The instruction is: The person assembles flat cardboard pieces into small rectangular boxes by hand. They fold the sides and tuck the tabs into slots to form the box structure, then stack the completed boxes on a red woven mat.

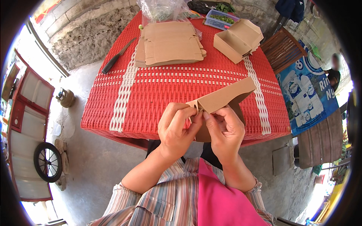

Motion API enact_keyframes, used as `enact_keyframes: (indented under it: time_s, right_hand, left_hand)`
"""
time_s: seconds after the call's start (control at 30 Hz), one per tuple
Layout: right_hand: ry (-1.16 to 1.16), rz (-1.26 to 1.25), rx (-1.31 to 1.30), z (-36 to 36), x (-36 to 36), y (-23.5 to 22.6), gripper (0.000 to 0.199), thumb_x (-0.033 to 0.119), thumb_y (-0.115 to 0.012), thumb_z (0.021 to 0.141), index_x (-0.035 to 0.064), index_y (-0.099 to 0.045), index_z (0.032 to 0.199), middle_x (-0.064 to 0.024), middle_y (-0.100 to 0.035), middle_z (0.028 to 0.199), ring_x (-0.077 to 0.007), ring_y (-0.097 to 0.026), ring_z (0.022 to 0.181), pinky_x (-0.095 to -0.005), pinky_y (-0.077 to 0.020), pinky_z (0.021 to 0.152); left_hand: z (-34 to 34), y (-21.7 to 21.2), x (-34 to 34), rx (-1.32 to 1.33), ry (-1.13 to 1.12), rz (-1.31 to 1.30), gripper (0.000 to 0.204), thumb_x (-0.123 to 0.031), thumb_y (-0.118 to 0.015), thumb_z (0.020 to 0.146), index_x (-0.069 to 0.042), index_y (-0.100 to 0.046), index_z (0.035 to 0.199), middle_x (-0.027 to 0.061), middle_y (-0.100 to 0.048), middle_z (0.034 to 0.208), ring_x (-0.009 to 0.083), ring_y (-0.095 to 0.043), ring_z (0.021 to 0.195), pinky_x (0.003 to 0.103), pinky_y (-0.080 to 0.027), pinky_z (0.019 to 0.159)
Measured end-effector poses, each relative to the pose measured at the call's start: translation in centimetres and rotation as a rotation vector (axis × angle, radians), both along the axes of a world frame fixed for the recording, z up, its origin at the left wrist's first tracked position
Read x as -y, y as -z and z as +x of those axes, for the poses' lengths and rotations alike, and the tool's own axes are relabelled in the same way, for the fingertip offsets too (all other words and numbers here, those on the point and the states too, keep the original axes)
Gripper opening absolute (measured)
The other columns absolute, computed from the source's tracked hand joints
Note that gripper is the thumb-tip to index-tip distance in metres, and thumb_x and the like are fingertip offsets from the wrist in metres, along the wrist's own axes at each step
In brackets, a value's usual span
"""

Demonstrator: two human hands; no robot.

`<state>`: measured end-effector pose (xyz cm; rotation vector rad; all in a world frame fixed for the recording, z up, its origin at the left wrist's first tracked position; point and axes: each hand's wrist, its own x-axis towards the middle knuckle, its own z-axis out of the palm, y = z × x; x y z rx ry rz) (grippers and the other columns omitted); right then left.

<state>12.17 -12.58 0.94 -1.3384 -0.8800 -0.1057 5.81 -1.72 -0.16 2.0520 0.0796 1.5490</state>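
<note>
A partly folded brown cardboard box (226,94) is held between my hands over the near edge of a red woven table (162,90). My left hand (176,126) pinches a small flap at the box's near left corner. Close beside it, the thumb and fingers of my right hand (226,128) grip the same corner, the fingertips nearly meeting the left ones. One long wall of the box slants up toward the right. Its underside is partly hidden behind my right hand. Farther off lies a stack of flat cardboard box blanks (171,43).
A folded box with its lid up (237,41) stands at the far right of the table. A black-handled knife (117,56) lies at the far left. Behind are a clear plastic bag (162,11) and a plastic tub of green pieces (220,19). A wooden chair (283,51) stands beyond the right edge.
</note>
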Motion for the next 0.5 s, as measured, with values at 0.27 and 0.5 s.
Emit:
enact_keyframes:
  time_s: [0.27, 0.5]
  right_hand:
    - [0.063, -0.11, 0.123, -0.4, 0.2, -0.4, 0.013, -0.007, -0.065, 0.087, -0.0046, -0.064, 0.1, -0.0117, -0.067, 0.091, -0.0155, -0.068, 0.082, -0.0273, -0.0549, 0.071]
    - [0.018, 0.01, -0.071, -0.4, -0.4, 0.1, 0.015, -0.004, -0.065, 0.089, -0.0045, -0.064, 0.104, -0.0109, -0.067, 0.096, -0.0162, -0.068, 0.088, -0.028, -0.0543, 0.075]
  left_hand:
    - [0.1, -0.6, -0.3, -0.049, -0.021, -0.081, 0.022, 0.011, -0.075, 0.071, 0.001, -0.062, 0.085, 0.0104, -0.063, 0.082, 0.0187, -0.063, 0.07, 0.029, -0.049, 0.059]
    - [-0.6, -1.4, -0.8, -0.094, 0.127, -0.139, 0.017, 0.008, -0.072, 0.077, 0.002, -0.065, 0.092, 0.0114, -0.063, 0.085, 0.0199, -0.062, 0.072, 0.029, -0.049, 0.061]
